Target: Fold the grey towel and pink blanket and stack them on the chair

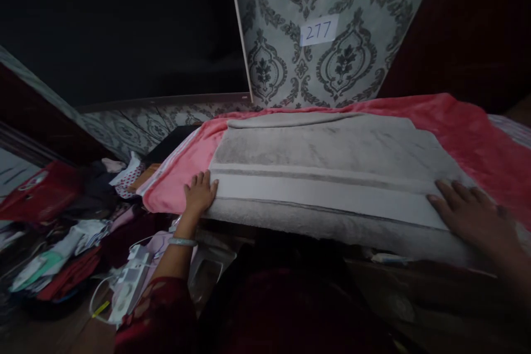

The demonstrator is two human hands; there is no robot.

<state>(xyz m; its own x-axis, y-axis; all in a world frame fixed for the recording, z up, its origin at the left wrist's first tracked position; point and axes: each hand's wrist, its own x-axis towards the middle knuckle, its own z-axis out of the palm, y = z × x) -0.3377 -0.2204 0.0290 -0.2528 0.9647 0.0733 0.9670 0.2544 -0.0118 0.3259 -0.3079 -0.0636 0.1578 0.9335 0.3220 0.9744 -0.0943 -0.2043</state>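
Grey, rectangular plush fabric sheet (pixel 311 146) lies over the middle of the coral-pink plush blanket (pixel 176 182), and you've got both ends covered! Your left hand (pixel 199 192) sits toward the blanket's left, your right hand (pixel 470 210) toward its right, fingers spread, unclenched, apparently steadying the long, flat white strip (pixel 315 191) against slipping. The sheet's long axis runs crosswise before you, dipping rightward; its strip side faces you, the opposite edge toward the blanket's back.
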